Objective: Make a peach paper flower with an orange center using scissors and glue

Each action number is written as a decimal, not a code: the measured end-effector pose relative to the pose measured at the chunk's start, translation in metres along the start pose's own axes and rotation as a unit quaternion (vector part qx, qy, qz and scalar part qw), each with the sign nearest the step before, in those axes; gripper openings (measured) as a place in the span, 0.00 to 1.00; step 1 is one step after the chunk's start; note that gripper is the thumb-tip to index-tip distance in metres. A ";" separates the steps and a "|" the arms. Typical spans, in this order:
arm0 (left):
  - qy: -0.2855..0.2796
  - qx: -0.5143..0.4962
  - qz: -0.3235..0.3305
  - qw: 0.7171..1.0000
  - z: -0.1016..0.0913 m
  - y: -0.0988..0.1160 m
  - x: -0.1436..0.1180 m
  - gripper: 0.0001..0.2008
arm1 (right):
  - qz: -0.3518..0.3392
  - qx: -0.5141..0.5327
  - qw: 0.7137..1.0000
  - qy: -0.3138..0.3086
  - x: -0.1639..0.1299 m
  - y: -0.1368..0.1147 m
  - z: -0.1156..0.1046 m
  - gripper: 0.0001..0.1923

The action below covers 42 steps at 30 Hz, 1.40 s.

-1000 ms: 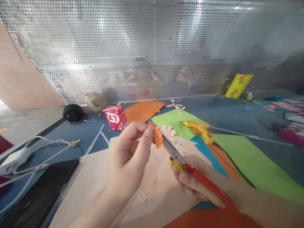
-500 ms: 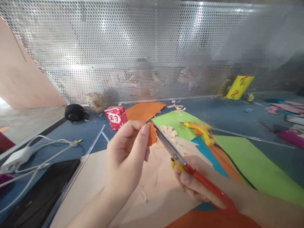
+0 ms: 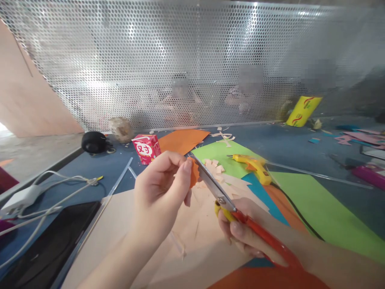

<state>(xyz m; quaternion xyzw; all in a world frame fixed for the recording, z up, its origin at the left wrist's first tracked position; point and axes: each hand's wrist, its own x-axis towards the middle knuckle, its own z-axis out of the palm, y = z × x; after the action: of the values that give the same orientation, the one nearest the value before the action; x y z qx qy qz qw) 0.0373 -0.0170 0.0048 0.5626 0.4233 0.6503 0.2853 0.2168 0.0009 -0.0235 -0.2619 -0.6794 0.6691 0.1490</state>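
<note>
Pinched by left hand (image 3: 161,192): orange paper scrap (image 3: 195,173); scissors (image 3: 221,199) held by right hand (image 3: 245,235), aimed forward-left beside scrap's right edge.

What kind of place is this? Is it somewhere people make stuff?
It looks like a craft table, perhaps in a workshop. You can tell from the scissors in the right hand, the pale paper scraps and the yellow glue gun.

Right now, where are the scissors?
In the head view, the scissors are right of centre, in the right hand, beside the orange scrap in the left hand.
</note>
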 end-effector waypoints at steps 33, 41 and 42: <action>-0.116 -0.078 -0.076 0.987 -0.003 0.012 0.005 0.05 | 0.021 0.032 0.999 0.021 -0.001 0.004 -0.001 0.27; -0.032 -0.093 -0.085 0.991 0.001 0.011 0.008 0.04 | 0.023 0.034 0.999 0.033 -0.002 0.002 0.000 0.26; -0.021 -0.090 -0.074 0.993 0.000 0.010 0.009 0.04 | 0.023 0.032 0.999 0.034 -0.002 0.002 0.000 0.26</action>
<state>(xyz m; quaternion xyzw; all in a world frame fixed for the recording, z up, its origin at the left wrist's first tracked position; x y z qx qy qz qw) 0.0363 -0.0139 0.0179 0.5153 0.3977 0.6507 0.3909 0.2191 -0.0006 -0.0249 -0.2951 -0.6457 0.6848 0.1645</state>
